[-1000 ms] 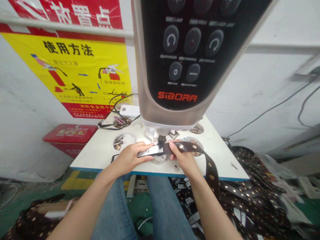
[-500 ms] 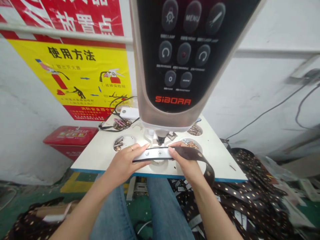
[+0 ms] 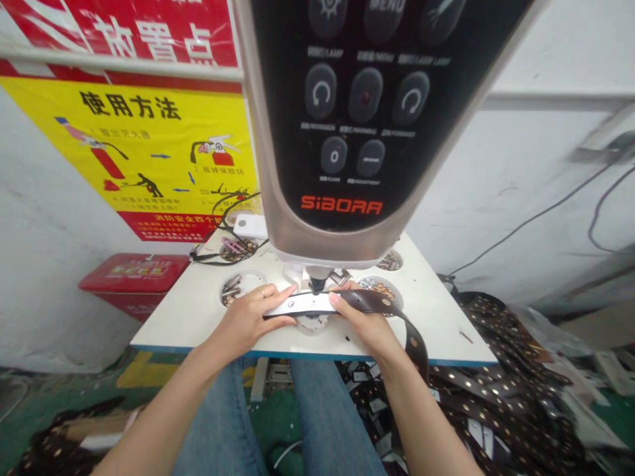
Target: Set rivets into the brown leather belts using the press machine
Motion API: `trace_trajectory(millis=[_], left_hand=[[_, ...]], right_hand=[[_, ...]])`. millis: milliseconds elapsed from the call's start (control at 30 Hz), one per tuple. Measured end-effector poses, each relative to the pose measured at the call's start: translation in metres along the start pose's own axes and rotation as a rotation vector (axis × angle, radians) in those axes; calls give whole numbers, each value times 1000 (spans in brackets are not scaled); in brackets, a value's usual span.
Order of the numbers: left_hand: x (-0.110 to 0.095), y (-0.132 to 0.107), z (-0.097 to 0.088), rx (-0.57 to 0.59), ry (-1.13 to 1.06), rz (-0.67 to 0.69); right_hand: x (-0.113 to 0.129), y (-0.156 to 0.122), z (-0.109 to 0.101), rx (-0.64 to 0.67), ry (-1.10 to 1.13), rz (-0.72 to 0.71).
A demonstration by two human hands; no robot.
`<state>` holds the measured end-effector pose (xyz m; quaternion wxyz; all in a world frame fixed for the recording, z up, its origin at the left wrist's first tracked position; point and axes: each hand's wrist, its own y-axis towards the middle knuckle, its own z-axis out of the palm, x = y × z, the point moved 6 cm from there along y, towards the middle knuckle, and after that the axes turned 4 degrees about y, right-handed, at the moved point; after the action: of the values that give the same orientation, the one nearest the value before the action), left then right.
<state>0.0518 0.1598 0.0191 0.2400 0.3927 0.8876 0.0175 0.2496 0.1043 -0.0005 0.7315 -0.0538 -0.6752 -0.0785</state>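
Observation:
A dark brown studded belt (image 3: pixel 377 303) lies across the white machine table (image 3: pixel 436 330), its glossy end under the punch head (image 3: pixel 316 283) of a SiBORA machine (image 3: pixel 357 119). My left hand (image 3: pixel 248 316) pinches the belt's left end, thumb beneath and fingers on top. To the right of the punch, my right hand (image 3: pixel 364 318) grips the strap. From there the belt droops over the table's front edge toward the floor.
Round wells in the table hold metal parts (image 3: pixel 233 285) and rivets (image 3: pixel 378 287). A heap of studded belts (image 3: pixel 501 403) lies on the floor at right. A red box (image 3: pixel 133 274) and a yellow poster (image 3: pixel 149 152) are at left. My jeans-clad legs sit under the table.
The belt's end has been shifted slightly along under the punch head, both hands keeping their grip. The camera has moved closer to the machine.

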Motion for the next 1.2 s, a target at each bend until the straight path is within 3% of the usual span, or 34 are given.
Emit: trace_trajectory(millis=[400,567,700,833,1000,1200], left_hand=[[5,-3,6,12,3,-9],[-27,-11,-10,-111,68,83],[-45,-25,-9,-118,112,161],[-24,-25,-12,-84,41,27],[0,-8,-11,4,-125,-62],[13,-5,-1,41,-199,-38]], right_hand=[[0,1,-1,-34,-56,-31],[4,-14,8,-99,202,-68],[10,-33,15,-21,74,-58],[15,-27,-1,-147,-11,-134],[6,-3,2,-57,-21,-74],[2,-3,3,-39,-61,-85]])
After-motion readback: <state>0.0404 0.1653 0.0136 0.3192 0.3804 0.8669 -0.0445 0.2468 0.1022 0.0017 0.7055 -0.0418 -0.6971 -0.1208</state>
